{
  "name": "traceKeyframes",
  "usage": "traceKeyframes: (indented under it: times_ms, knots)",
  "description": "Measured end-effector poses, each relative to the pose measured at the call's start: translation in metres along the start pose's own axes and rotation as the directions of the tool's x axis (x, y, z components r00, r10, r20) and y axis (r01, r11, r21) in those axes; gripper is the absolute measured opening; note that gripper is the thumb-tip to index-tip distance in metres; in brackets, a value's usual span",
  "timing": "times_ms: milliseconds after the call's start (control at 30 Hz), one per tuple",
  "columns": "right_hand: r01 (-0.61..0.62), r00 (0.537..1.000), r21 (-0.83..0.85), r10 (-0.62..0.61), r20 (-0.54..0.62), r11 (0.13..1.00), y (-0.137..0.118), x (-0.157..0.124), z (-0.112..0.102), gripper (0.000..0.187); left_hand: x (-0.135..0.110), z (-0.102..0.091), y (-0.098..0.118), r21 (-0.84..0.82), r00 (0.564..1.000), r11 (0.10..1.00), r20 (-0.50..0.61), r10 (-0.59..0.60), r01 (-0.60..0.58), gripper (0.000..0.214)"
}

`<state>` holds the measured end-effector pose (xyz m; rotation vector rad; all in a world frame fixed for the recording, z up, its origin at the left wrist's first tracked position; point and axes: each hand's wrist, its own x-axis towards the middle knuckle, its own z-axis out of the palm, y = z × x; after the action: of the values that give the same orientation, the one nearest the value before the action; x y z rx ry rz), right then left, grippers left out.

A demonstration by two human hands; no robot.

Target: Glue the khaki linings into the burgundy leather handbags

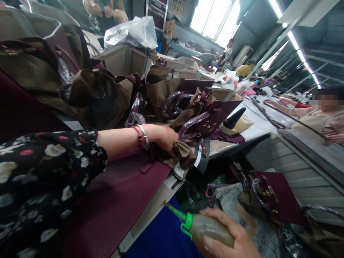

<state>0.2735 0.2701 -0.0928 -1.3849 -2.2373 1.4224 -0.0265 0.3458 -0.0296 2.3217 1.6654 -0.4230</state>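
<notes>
My left hand (165,139) reaches across a burgundy leather bag panel (115,200) and grips brown lining fabric (184,156) at its far end. The fingertips are partly hidden in the folds. Low in the view, my right hand (233,236) is wrapped round a squeeze bottle (211,229) with a green cap and a thin nozzle pointing up and left. Brownish contents show through the bottle's cloudy wall. Just beyond my left hand stands a burgundy handbag (208,123) with plastic-wrapped handles.
More brown-lined bags (104,93) crowd the table's left and back. A black-tipped cream object (236,122) lies near the table edge. Another burgundy bag (279,197) rests lower right. A co-worker (309,118) is at the far right, and others are farther back.
</notes>
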Motion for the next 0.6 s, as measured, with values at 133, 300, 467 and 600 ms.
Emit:
traceKeyframes:
  times_ms: [133,300,467,600]
  knots:
    - [-0.017,0.988,0.118,0.035,-0.149,0.993,0.001,0.008,0.0,0.043,-0.001,-0.001,0.001,0.007,1.0,1.0,0.007,-0.016,0.016,0.04]
    - [-0.01,0.976,0.143,0.041,-0.213,0.99,0.001,0.012,-0.002,0.042,-0.001,-0.001,0.0,0.018,1.0,1.0,-0.001,-0.022,0.022,0.04]
    - [0.011,0.979,-0.053,-0.022,-0.201,0.999,0.016,0.011,-0.013,0.045,0.0,0.002,-0.001,0.061,1.0,0.998,-0.019,-0.013,0.014,0.044]
    - [0.003,0.969,-0.175,-0.046,-0.242,0.985,0.029,0.01,-0.017,0.05,0.001,0.002,-0.001,0.063,1.0,0.998,-0.022,0.007,-0.006,0.042]
